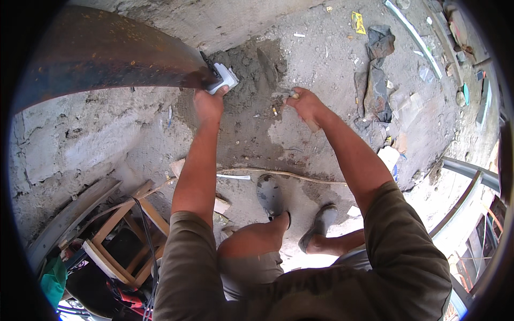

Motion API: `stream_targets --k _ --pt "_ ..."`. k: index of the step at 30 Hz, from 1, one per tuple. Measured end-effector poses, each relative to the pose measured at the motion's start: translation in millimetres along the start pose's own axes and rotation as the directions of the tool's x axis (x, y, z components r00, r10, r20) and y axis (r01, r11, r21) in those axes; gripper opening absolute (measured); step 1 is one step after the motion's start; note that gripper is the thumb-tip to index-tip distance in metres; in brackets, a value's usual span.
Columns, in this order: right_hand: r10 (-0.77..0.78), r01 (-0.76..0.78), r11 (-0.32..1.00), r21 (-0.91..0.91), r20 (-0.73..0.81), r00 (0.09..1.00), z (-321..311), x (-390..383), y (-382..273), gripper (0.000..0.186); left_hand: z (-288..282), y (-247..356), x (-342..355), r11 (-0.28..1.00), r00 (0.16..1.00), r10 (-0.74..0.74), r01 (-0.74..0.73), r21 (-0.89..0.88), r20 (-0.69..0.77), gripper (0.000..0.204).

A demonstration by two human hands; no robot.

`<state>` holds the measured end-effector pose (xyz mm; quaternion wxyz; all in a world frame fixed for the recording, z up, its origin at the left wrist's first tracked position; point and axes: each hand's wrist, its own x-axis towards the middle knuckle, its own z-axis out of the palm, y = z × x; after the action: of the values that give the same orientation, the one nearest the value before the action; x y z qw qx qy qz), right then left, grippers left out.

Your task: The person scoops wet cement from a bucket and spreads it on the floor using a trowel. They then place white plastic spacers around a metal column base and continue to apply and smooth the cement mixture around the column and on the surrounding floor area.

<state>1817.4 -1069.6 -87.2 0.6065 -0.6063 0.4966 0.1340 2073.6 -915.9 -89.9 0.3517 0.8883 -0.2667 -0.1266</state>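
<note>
My right hand (307, 108) is closed round the handle of a trowel, whose grey pointed blade (266, 65) lies over a patch of wet grey mortar (242, 75). My left hand (209, 105) is closed on a whitish, angular piece (226, 78), its thumb along the near edge. I cannot make out what that piece is. It touches or sits very close to the lower end of a large rusty metal beam (123, 51), where something small and dark also shows. Part of my left fingers is hidden behind the piece.
A cord (284, 172) crosses the ground before my feet. At the lower left lie a wooden frame (114, 241) and cables. Crumpled dark cloth (376, 80), a yellow wrapper (357, 23) and a long pale strip (417, 40) lie to the right. Metal bars (471, 172) stand at the right edge.
</note>
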Motion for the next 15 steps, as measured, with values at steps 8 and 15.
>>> stream_targets --k 8,15 --pt "0.052 -0.032 0.995 -0.090 0.239 0.970 -1.5 37.7 -59.2 0.076 0.0 -11.3 6.9 0.996 0.999 -0.026 0.023 0.087 0.036 0.058" --pt "-0.111 0.193 0.877 -0.440 0.205 0.972 12.4 14.8 -79.1 0.071 6.5 -2.4 5.4 0.994 0.998 -0.054 0.050 0.101 0.041 0.056"
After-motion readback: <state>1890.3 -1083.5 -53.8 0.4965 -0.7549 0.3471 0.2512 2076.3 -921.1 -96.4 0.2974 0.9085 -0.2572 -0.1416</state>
